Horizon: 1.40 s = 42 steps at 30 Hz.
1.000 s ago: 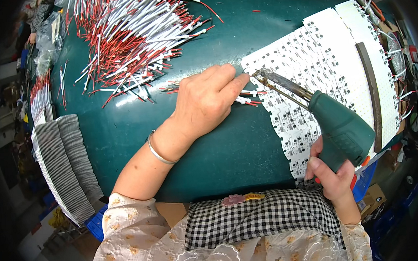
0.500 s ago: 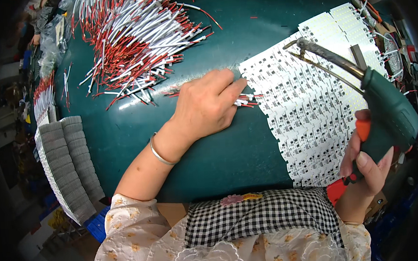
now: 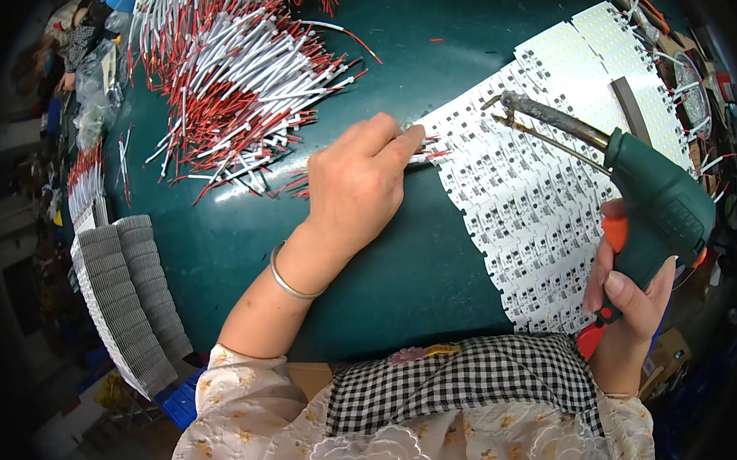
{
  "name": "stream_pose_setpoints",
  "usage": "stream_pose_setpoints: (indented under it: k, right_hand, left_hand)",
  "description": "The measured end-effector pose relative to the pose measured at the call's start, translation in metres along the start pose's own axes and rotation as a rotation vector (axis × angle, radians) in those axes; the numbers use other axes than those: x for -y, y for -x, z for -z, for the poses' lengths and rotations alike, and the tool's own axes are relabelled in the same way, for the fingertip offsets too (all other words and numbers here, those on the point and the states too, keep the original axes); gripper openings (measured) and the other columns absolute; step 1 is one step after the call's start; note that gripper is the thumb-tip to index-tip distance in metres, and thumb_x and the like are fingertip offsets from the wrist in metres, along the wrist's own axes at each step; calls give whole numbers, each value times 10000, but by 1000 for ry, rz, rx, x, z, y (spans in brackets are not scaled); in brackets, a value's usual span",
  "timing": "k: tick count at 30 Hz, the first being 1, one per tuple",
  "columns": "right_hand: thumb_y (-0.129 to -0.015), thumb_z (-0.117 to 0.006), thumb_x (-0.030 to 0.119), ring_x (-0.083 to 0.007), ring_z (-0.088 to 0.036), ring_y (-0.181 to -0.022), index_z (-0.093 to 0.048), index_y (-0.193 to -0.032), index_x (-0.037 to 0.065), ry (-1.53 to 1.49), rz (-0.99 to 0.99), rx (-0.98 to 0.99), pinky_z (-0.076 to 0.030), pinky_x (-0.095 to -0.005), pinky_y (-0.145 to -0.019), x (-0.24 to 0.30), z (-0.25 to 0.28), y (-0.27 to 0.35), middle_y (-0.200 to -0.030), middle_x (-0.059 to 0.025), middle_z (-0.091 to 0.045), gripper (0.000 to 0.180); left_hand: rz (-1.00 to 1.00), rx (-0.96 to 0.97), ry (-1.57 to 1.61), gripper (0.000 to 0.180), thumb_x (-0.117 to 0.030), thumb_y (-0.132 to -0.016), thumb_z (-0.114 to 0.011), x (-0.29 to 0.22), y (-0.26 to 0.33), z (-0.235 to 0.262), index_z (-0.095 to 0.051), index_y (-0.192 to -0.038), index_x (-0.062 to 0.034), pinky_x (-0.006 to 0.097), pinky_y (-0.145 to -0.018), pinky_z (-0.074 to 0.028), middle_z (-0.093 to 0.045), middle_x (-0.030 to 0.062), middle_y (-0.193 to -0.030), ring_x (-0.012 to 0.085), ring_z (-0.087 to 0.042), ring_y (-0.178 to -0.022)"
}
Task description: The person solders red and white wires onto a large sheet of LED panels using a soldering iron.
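My left hand point(image 3: 355, 176), wearing a bangle at the wrist, is closed on a few short red-and-white wires point(image 3: 433, 154). Their tips poke out past the fingers by the left edge of a sheet of white circuit boards point(image 3: 523, 212). A green soldering gun point(image 3: 662, 199) with an orange trigger is gripped in my right hand point(image 3: 638, 298). Its metal tip point(image 3: 503, 108) hangs over the upper part of the boards, apart from the held wires. Fingertips of my left hand are partly hidden behind its knuckles.
A large heap of red-and-white wires point(image 3: 241, 77) lies at the far left of the green table point(image 3: 388, 267). Stacked grey ribbed strips point(image 3: 127, 287) line the left edge. A dark bar point(image 3: 630, 111) rests on the boards. Assorted clutter edges the right side.
The soldering gun and my right hand have shifted left and slightly up. My left hand has moved slightly up with the wires, whose tips now reach over the boards' edge.
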State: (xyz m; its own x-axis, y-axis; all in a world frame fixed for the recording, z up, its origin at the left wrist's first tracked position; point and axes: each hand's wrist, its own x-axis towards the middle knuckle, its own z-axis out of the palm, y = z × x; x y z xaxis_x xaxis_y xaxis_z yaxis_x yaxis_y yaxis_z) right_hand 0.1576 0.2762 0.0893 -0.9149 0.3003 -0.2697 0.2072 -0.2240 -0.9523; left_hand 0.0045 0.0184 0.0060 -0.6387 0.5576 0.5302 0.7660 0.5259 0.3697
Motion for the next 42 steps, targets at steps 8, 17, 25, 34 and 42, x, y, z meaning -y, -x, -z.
stream_pose_setpoints:
  k: [8,17,25,34,42]
  right_hand:
    - [-722,-747,73,-133,-563,-617,-395,-1326,-131,25,-123,6,-505,-242,-484,-2,-10,5,-1209,-240,-557,728]
    - [-728,-745,170,-145,-525,-461,-428,-1249,-154,155,-36,-25,-477,-272,-418,-8,-22,0,-737,-115,-548,690]
    - [-755,-729,-1,-136,-553,-728,-397,-1345,-99,87,-116,88,-528,-239,-545,-11,-19,0,-1225,-229,-572,684]
    - [-773,-696,-26,-140,-562,-747,-406,-1333,-98,131,-133,109,-530,-243,-549,-18,-14,-1,-1225,-230,-559,635]
    - [-772,-693,-37,-145,-558,-737,-405,-1336,-93,95,-124,82,-533,-245,-533,-18,-16,-1,-1226,-237,-555,635]
  left_hand:
    - [53,54,-10,436,132,-605,-600,-3,2,0,-717,-960,-93,335,-458,-428,-515,51,-677,209,-533,-526]
    - [8,42,-48,344,75,-661,-638,0,5,-3,-728,-942,-103,321,-432,-426,-540,35,-649,194,-548,-507]
    - [3,62,-71,300,56,-689,-655,-4,4,-3,-725,-940,-92,328,-420,-416,-524,35,-661,192,-543,-494]
    - [-13,66,-69,322,60,-692,-626,-3,5,0,-715,-963,-91,329,-418,-416,-519,34,-652,193,-528,-480]
    - [-33,82,-51,337,62,-686,-611,1,3,1,-714,-963,-99,322,-417,-427,-557,35,-665,192,-541,-486]
